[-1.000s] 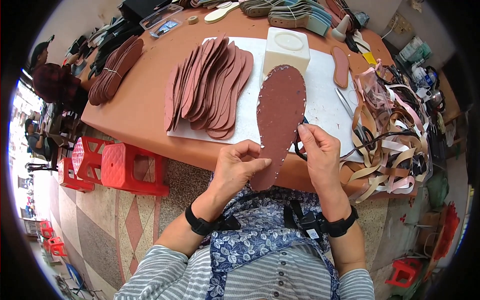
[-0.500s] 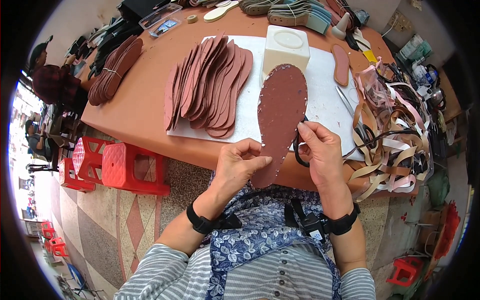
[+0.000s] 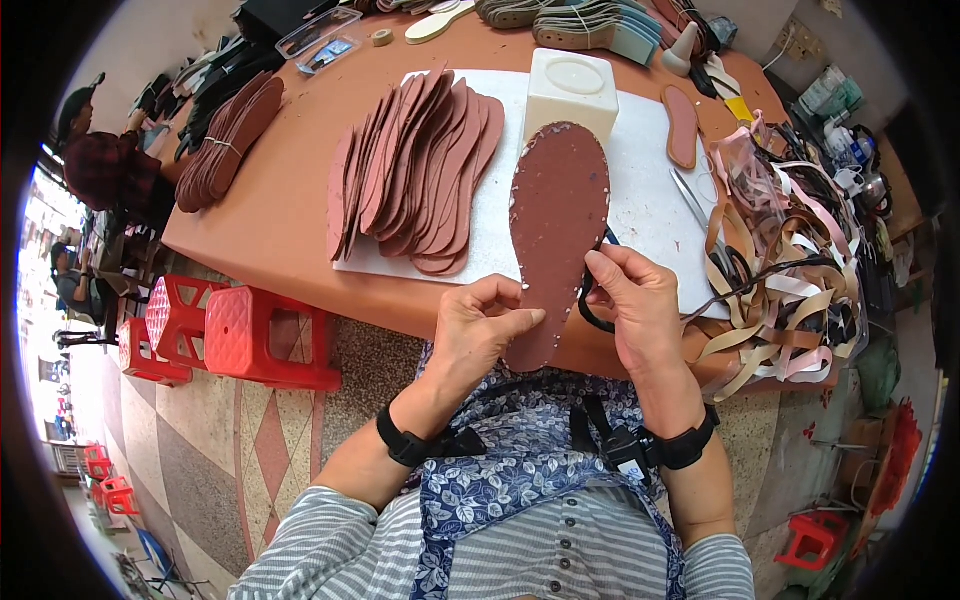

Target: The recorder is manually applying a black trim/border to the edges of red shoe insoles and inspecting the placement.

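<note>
A reddish-brown insole (image 3: 562, 200) with small white specks along its rim stands tilted up before me. My left hand (image 3: 470, 335) pinches its narrow end between thumb and fingers. At the insole's right edge, my right hand (image 3: 640, 305) is closed on a thin black strap (image 3: 592, 316), which curves in a loop below the fingertips. Most of the strap lies behind the insole or inside my fingers. Beyond it are a cream block (image 3: 572, 85) and a fanned pile of similar insoles (image 3: 420, 170), on a white board (image 3: 645, 215) on the brown-covered table (image 3: 290, 215).
To the right lie scissors (image 3: 692, 200), a single pink insole (image 3: 681, 125) and a heap of tan, pink and black straps (image 3: 790, 290). A tied insole bundle (image 3: 230, 140) is at the left. Red stools (image 3: 265, 335) stand beside the table, and a person (image 3: 110, 165) sits far left.
The insole's wide end has shifted slightly left and up. My right hand has moved a little left with the strap; my left hand keeps its hold.
</note>
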`<state>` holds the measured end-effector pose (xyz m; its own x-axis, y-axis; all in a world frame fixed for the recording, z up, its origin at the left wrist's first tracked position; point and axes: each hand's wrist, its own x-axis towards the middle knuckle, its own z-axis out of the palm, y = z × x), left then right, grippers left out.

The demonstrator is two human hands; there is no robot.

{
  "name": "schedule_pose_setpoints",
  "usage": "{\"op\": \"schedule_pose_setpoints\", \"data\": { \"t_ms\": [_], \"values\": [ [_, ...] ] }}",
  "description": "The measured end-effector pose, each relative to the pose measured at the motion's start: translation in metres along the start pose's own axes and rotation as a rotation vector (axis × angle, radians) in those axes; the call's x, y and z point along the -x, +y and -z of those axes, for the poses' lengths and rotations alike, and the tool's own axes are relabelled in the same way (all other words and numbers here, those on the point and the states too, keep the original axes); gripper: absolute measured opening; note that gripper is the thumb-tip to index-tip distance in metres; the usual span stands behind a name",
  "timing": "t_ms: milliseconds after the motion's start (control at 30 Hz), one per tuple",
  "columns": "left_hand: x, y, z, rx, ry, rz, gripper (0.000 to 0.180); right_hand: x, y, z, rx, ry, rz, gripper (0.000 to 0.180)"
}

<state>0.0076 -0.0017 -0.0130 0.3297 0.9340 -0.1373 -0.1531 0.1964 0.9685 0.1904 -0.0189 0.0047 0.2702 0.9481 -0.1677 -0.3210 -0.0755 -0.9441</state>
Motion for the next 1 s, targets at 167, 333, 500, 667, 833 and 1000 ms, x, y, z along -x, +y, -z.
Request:
{"op": "schedule_pose_setpoints", "data": {
  "t_ms": [167,333,500,667,833,1000],
  "values": [
    [-0.001,-0.002,0.000,0.005,0.017,-0.007,0.008,0.001,-0.003,-0.002,0.095,0.001,0.036,0.021],
    [-0.001,-0.001,-0.001,0.020,0.029,0.032,0.013,-0.001,0.005,0.004,0.160,-0.056,0.147,0.021],
    [-0.001,-0.003,-0.001,0.021,0.024,0.021,0.013,0.001,0.009,0.002,0.174,-0.037,0.145,0.022],
    [-0.001,-0.003,-0.001,0.068,0.027,0.034,0.013,0.001,0.012,0.002,0.169,-0.039,0.138,0.022],
    [-0.002,-0.008,0.001,0.067,0.024,0.038,0.013,0.001,0.010,0.002,0.173,-0.040,0.096,0.020],
    [-0.005,-0.012,0.000,0.047,0.018,-0.026,0.007,0.000,0.007,0.003,0.191,-0.064,0.153,0.017]
  ]
}}
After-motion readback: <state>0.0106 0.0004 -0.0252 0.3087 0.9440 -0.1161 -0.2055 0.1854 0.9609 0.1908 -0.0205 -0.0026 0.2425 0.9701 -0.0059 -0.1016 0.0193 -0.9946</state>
